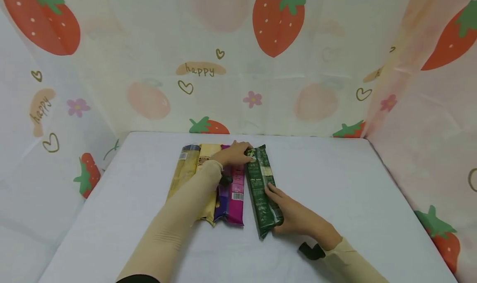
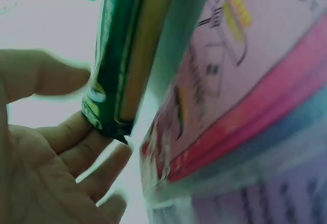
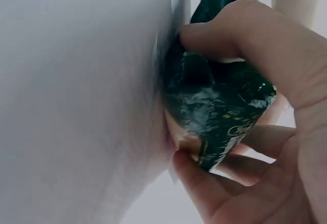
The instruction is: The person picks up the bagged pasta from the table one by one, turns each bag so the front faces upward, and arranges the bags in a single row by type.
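Observation:
A long, glossy dark green packet [image 1: 259,188] lies slightly slanted on the white table. At its far end my left hand [image 1: 235,153] holds it; in the left wrist view the thumb and fingers [image 2: 76,155] come round the green end. Around the near end and right side, my right hand [image 1: 296,214] grips the same packet, and the right wrist view shows its thumb [image 3: 219,35] and fingers on opposite sides of the crinkled wrapper. Just left of it lies a magenta and purple packet [image 1: 236,204], partly hidden under my left hand and wrist.
Further left, a cream-yellow packet [image 1: 208,210] and a gold, partly see-through packet [image 1: 185,169] lie side by side, touching or nearly so. My left forearm crosses over them. White cloth covers the table [image 1: 324,171], and strawberry-printed curtains [image 1: 275,76] stand behind and at both sides.

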Motion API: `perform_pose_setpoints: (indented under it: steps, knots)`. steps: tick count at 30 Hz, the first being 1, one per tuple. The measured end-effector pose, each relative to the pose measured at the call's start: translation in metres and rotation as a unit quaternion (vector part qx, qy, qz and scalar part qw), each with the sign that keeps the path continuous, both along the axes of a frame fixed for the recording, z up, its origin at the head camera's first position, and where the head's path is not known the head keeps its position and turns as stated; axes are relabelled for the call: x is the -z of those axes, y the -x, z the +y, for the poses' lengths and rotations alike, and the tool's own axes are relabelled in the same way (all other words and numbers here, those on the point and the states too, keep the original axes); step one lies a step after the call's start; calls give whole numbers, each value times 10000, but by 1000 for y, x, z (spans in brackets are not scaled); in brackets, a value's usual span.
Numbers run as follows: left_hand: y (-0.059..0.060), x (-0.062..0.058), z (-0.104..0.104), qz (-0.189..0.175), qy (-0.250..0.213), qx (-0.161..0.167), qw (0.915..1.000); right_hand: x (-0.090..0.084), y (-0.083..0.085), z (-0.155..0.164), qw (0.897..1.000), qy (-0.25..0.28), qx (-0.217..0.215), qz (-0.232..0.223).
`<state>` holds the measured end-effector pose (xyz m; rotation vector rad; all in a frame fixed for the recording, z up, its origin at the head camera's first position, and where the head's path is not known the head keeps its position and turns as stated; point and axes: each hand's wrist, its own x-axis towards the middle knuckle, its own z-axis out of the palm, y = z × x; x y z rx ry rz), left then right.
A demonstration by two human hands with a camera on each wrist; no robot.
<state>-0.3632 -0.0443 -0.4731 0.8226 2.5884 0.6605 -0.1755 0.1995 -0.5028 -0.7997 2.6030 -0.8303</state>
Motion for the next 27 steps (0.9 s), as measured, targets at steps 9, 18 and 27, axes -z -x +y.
perform_pose_setpoints:
  steps: [9,18,27]
  knots:
    - [3,-6,-23,-140,-685,139,9975,-5,0,5,9978,633,-89,154]
    - [0,-4,-40,-60,-1309,5,9914,-9,-1,4,9823,1812,-344,-319]
    - [1,-1,-56,-361,-1778,-122,9833,-9,-2,2,9484,2962,-650,-930]
